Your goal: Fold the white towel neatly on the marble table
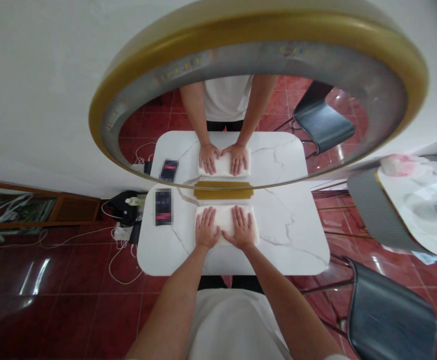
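A folded white cloth or pad (pixel 227 220) lies flat on the white marbled table (pixel 286 245); I cannot tell its exact kind. My left hand (pixel 206 230) rests on its left half, palm down with fingers spread. On the right half, my right hand (pixel 242 229) lies flat in the same way, its fingers apart. The two thumbs point toward each other near the middle of the pad. Neither hand grips anything. The part of the pad under the palms is hidden.
A round gold-rimmed mirror (pixel 409 65) stands at the table's back and reflects my hands. Left on the table lies a blurred dark phone-like object (pixel 163 206). A black chair (pixel 391 310) is at the right, near a second white table (pixel 424 200). Cables (pixel 119 265) hang at the left.
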A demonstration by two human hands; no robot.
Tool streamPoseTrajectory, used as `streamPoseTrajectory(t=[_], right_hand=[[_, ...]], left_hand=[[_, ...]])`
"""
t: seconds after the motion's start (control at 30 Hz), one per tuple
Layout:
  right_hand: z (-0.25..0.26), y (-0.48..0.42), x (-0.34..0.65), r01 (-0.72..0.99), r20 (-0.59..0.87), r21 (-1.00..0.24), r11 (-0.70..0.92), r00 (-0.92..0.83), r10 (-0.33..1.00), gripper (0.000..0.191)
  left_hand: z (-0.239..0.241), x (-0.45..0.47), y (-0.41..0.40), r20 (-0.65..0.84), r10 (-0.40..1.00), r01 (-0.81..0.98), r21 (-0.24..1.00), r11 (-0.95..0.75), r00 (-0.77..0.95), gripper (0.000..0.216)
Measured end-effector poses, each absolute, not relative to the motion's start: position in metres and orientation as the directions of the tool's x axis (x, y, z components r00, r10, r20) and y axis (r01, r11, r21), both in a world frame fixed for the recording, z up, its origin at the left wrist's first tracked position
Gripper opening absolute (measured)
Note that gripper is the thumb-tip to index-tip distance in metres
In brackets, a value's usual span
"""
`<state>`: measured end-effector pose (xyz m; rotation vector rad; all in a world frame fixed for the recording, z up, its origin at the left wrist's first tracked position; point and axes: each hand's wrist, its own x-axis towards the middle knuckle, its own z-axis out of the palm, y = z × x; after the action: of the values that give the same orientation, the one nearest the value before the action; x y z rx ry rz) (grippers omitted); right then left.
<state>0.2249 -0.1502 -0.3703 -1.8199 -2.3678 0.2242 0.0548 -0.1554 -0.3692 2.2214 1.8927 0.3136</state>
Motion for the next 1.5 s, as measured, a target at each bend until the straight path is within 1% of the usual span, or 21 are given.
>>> streamPoseTrajectory(t=[0.5,0.9,1.13,1.33,1.5], right_hand=[[-0.374,-0.123,0.222,0.937,0.037,-0.239,0.256,-0.255,0.966,0.093],[-0.373,-0.123,0.222,0.939,0.029,-0.23,0.255,-0.256,0.966,0.095],[-0.374,-0.125,0.227,0.939,0.054,-0.235,0.252,-0.247,0.968,0.093],[-0.377,-0.129,0.235,0.949,0.076,-0.249,0.19,-0.177,0.981,0.096],[-0.377,-0.129,0.241,0.959,0.095,-0.247,0.136,-0.116,0.989,0.102]], left_hand=[[-0.37,0.052,-0.127,0.036,0.989,0.937,0.317,-0.15,0.146,0.073],[-0.371,0.051,-0.126,0.046,0.987,0.936,0.312,-0.163,0.157,0.072],[-0.374,0.053,-0.13,0.067,0.996,0.945,0.319,-0.074,0.056,0.08],[-0.375,0.055,-0.135,0.103,0.986,0.935,0.344,0.085,-0.127,0.08],[-0.378,0.054,-0.133,0.105,0.986,0.927,0.364,0.085,-0.132,0.08]])
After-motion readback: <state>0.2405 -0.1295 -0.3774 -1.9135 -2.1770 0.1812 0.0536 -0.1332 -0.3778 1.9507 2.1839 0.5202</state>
